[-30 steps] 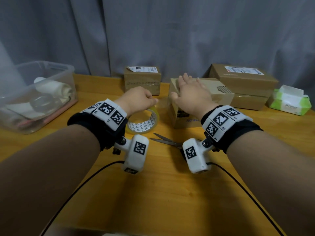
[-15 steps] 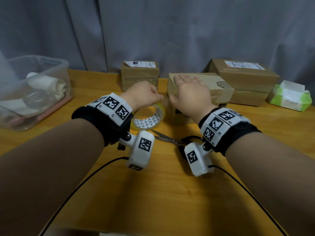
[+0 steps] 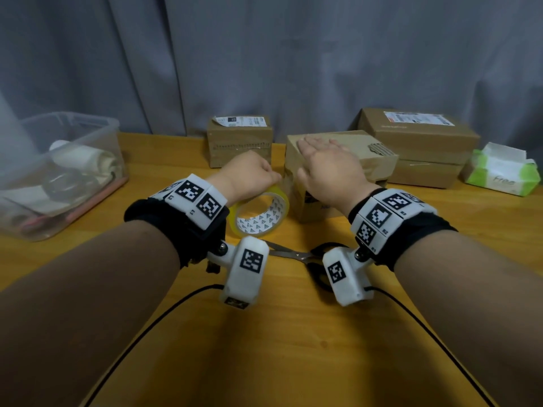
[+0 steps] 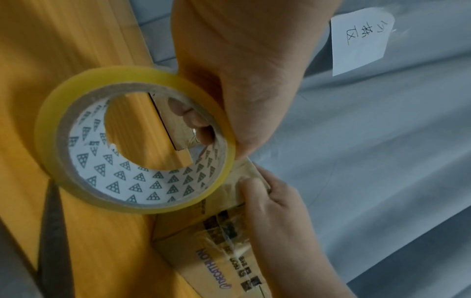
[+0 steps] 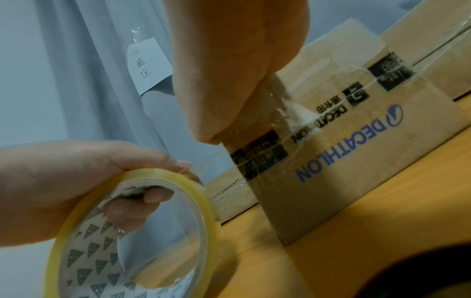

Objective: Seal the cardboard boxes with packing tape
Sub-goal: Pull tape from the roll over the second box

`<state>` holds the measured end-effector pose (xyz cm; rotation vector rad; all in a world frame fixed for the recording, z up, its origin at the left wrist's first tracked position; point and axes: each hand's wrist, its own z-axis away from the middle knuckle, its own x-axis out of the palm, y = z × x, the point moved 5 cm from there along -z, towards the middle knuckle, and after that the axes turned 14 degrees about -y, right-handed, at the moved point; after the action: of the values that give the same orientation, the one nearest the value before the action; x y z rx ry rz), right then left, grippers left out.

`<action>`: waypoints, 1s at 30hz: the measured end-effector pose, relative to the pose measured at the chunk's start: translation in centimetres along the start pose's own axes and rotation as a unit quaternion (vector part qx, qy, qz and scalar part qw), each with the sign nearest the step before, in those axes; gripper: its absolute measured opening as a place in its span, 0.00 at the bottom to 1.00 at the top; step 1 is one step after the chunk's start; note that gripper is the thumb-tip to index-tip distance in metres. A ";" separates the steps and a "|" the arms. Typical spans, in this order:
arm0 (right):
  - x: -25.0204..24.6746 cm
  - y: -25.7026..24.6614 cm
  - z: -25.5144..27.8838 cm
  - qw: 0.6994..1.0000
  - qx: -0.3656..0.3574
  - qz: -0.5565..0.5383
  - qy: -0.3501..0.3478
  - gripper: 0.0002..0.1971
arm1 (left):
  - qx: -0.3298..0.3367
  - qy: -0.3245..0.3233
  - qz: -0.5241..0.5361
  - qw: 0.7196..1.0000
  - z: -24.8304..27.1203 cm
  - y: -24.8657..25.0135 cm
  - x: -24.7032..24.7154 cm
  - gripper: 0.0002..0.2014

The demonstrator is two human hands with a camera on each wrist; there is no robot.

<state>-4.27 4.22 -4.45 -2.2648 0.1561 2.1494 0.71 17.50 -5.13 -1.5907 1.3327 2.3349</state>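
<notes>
A small printed cardboard box (image 3: 320, 201) (image 5: 369, 153) stands at the table's middle. My right hand (image 3: 326, 165) lies flat on its top with straight fingers, its thumb (image 5: 216, 90) pressing clear tape against the box's left corner. My left hand (image 3: 249, 174) (image 4: 242, 80) grips a roll of yellowish packing tape (image 3: 258, 215) (image 4: 135, 139) (image 5: 132, 231) just left of the box, fingers through the core and thumb on the outside. A short clear strip runs from the roll to the box corner.
Scissors (image 3: 296, 255) lie on the wooden table (image 3: 293, 348) under my wrists. Other cardboard boxes (image 3: 239, 139) (image 3: 417, 142) stand at the back by the grey curtain. A clear plastic bin (image 3: 58, 171) is at the left, a green tissue pack (image 3: 502, 171) at the right.
My left hand has carried the tape roll a little right, closer to the box. The right hand stays flat on the box top. The view has shifted slightly.
</notes>
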 end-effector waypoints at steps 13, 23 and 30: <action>-3.8 1.7 6.5 0.974 -0.045 -0.215 0.053 0.05 | 0.006 -0.018 0.107 0.994 2.0 0.8 0.4 0.14; 4.1 -0.7 11.2 0.942 -0.007 -0.126 -0.311 0.29 | -0.012 0.003 0.069 0.998 3.1 1.1 1.1 0.18; 0.3 3.0 12.7 0.939 0.070 -0.019 -0.336 0.21 | -0.021 -0.019 0.077 0.997 3.9 1.4 1.3 0.11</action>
<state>-17.17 2.23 -5.27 -1.3394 0.2338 2.6362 -3.51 18.63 -4.78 -1.4957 1.4554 2.4835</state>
